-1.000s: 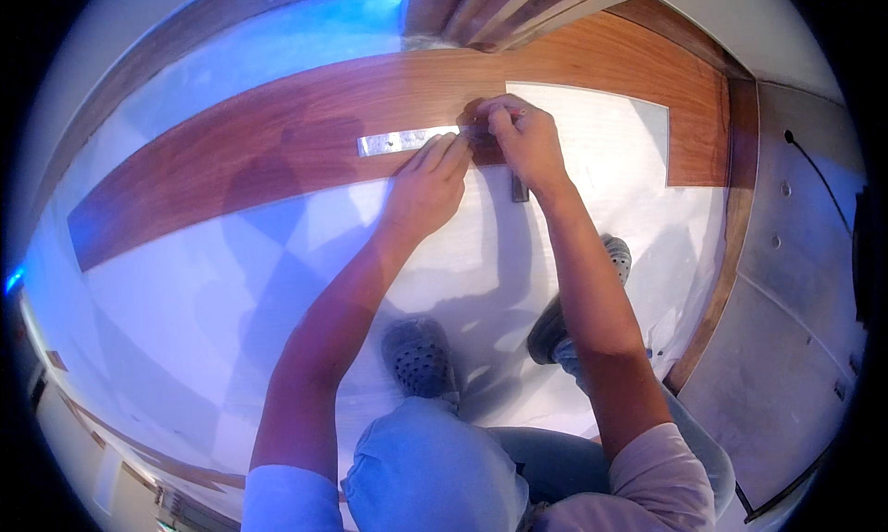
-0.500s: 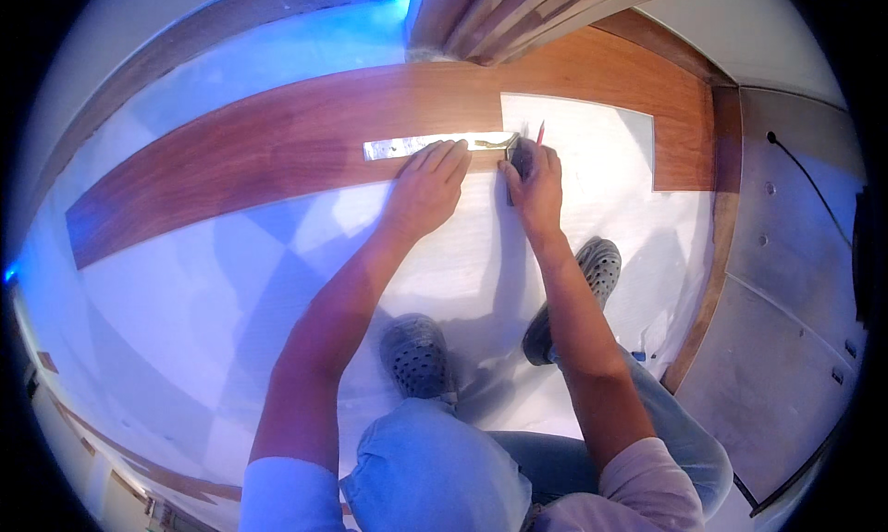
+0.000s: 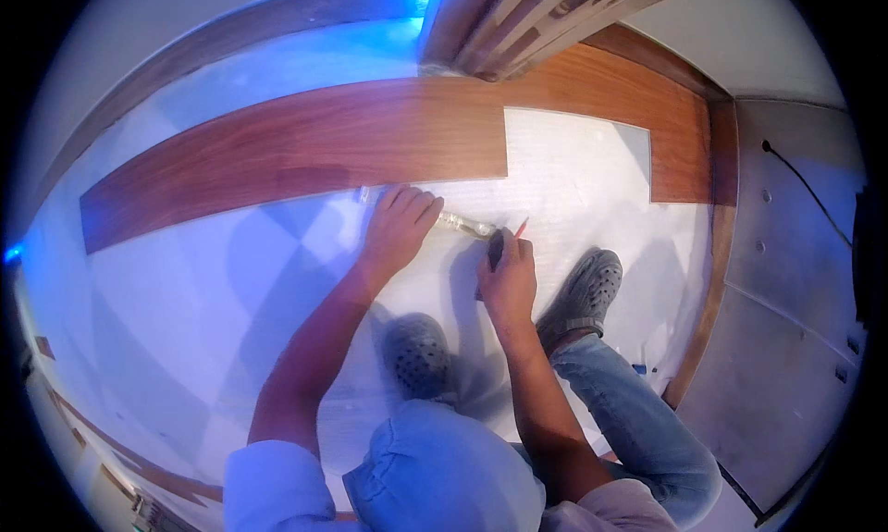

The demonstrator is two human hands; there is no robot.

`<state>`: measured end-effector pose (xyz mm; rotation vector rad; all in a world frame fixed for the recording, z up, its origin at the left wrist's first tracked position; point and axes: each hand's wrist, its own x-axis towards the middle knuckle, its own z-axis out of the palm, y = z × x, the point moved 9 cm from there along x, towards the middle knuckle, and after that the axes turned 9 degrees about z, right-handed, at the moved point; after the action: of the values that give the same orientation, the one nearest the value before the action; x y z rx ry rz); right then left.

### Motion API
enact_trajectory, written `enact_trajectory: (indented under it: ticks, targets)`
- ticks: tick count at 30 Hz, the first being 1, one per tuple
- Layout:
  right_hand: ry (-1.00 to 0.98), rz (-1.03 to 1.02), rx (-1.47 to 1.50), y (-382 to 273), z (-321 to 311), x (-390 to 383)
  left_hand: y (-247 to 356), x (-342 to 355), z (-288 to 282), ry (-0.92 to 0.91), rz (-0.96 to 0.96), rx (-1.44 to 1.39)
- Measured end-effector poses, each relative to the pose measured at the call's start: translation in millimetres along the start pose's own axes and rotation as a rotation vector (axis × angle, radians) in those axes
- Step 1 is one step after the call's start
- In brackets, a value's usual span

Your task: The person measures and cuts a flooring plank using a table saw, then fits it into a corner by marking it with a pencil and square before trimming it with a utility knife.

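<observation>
A try square with a shiny metal blade (image 3: 465, 224) and a dark stock lies over the white underlay, just on the near side of a reddish-brown floor plank (image 3: 305, 143). My left hand (image 3: 400, 225) is closed over the left part of the blade, its fingers curled and hiding some of it. At the other end, my right hand (image 3: 509, 284) grips the dark stock. A red pencil (image 3: 522, 228) also pokes out from my right hand's fingers, tip pointing up and right.
More laid planks (image 3: 680, 162) run along the right and back. A wooden door frame post (image 3: 481, 32) rises behind the plank. Bare white underlay (image 3: 573, 171) fills a notch between planks. My clogs (image 3: 585, 296) stand near my hands; a grey metal panel (image 3: 786, 347) borders the right.
Both hands have drawn the try square off the plank, toward me and slightly left, onto the underlay. The pencil came along in my right hand. My right knee has swung outward.
</observation>
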<state>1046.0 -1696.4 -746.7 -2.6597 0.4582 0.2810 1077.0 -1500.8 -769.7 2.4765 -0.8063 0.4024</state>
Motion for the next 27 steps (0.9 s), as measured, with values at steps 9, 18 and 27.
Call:
enact_trajectory:
  ticks: [9,18,27]
  targets:
    - [-0.125,-0.411,0.148,-101,24,2,-47,17,-38,-0.086,0.156,-0.046]
    - [0.012,-0.189,0.332,-127,58,52,-183,54,-50,0.046,-0.098,0.164]
    - [0.181,-0.154,0.291,-142,84,101,-228,129,-8,0.093,-0.025,0.086]
